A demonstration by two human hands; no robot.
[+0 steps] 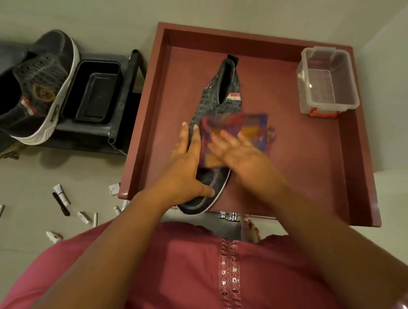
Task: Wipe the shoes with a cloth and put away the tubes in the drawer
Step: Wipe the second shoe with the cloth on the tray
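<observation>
Over the open drawer: shoe-wiping.
Left hand grips the shoe; right hand, fingers straight, presses the cloth on it.

Pale tiled floor, plain light wall, dark low rack.

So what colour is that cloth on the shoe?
The cloth is multicoloured: purple, orange and red patches, blurred in the head view.
</observation>
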